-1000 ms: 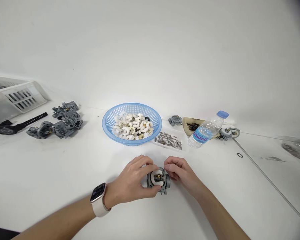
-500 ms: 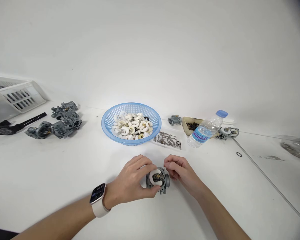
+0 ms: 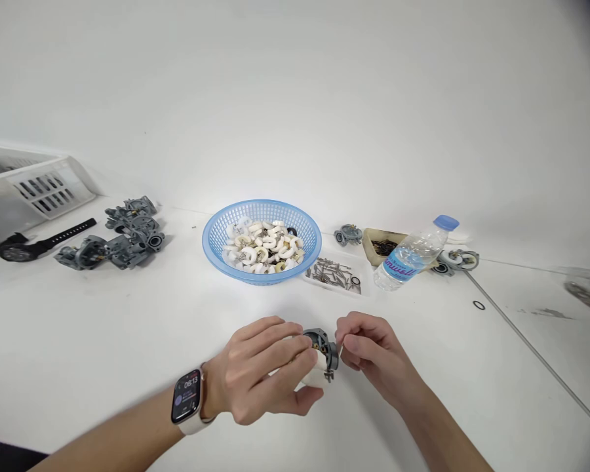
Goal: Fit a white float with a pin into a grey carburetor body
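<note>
My left hand (image 3: 265,370), with a smartwatch on its wrist, is wrapped over a grey carburetor (image 3: 332,356). The white float (image 3: 316,375) on the carburetor shows under the fingers, now tilted toward me; the fingers hide much of both. Brass parts show inside the body. Close by on the right, my right hand (image 3: 376,351) is closed in a pinch. A thin, light pin-like piece (image 3: 341,350) shows at its fingertips, beside the carburetor's round mouth and too small to make out exactly.
A blue basket (image 3: 211,252) holds many white floats. Next to it lie a white tray (image 3: 366,288) of small metal pins, a beige box (image 3: 371,249) and a water bottle (image 3: 403,262). More carburetors (image 3: 128,246), a black watch (image 3: 17,251) and a white crate (image 3: 44,193) are on the left.
My left fingers have moved across the carburetor, covering more of it, and the float has tipped. My right hand has shifted slightly right and down, still pinched. The view has shifted slightly.
</note>
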{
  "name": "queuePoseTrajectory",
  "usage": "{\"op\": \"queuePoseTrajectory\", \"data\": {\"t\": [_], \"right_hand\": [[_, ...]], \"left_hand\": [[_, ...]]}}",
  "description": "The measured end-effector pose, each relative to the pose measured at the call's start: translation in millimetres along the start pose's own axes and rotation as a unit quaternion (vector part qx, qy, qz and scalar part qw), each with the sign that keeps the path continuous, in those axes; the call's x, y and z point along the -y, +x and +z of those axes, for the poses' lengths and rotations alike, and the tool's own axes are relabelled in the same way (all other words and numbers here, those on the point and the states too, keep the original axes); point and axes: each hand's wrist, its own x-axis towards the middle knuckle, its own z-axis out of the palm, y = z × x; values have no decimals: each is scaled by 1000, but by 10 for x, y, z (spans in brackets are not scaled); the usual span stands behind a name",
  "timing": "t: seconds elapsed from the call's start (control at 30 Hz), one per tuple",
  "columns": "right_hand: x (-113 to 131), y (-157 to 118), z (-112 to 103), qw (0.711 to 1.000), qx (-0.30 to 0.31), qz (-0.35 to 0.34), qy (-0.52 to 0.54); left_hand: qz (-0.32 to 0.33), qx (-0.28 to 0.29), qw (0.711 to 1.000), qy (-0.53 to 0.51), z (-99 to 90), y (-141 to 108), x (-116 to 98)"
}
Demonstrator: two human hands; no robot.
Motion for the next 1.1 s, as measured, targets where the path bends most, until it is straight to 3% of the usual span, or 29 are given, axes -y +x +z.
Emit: {"op": "queuePoseTrajectory", "data": {"t": [0.13, 0.27, 0.33, 0.4, 0.47, 0.57, 0.63, 0.7, 0.77, 0.83, 0.9, 0.97, 1.03, 1.1], "right_hand": [[25, -39, -47, 998, -5, -45, -48], [55, -45, -37, 999, -10, -27, -36], [65, -37, 1, 999, -23, -10, -20], [66, -19, 40, 999, -48, 6, -5], [58, 9, 64, 997, -73, 28, 19], [36, 54, 63, 990, -98, 71, 66], [25, 76, 50, 985, -113, 88, 94], [24, 89, 40, 981, -123, 93, 115], [32, 94, 38, 979, -132, 91, 127], [45, 94, 42, 977, -139, 88, 132], [56, 93, 46, 977, -142, 87, 136], [62, 93, 45, 976, -139, 88, 142], [58, 94, 40, 976, -134, 89, 145], [45, 93, 33, 979, -128, 88, 134]], "left_hand": [[15, 11, 1000, -7, -24, -3, -3], [14, 12, 1000, -22, -19, -3, -57], [-57, -14, 996, -68, 6, 0, -96], [-206, -27, 965, -162, 37, 5, -114], [-381, -10, 875, -299, 56, 16, -90], [-539, -8, 678, -500, 39, 54, 12], [-590, -31, 567, -574, 3, 84, 90], [-628, -45, 478, -612, -34, 105, 152], [-647, -56, 407, -643, -56, 109, 186], [-643, -61, 358, -674, -56, 101, 192], [-623, -52, 341, -703, -40, 90, 173], [-598, -34, 348, -721, -16, 82, 143], [-582, -16, 374, -722, 8, 78, 111], [-573, 0, 425, -701, 26, 72, 85]]}}
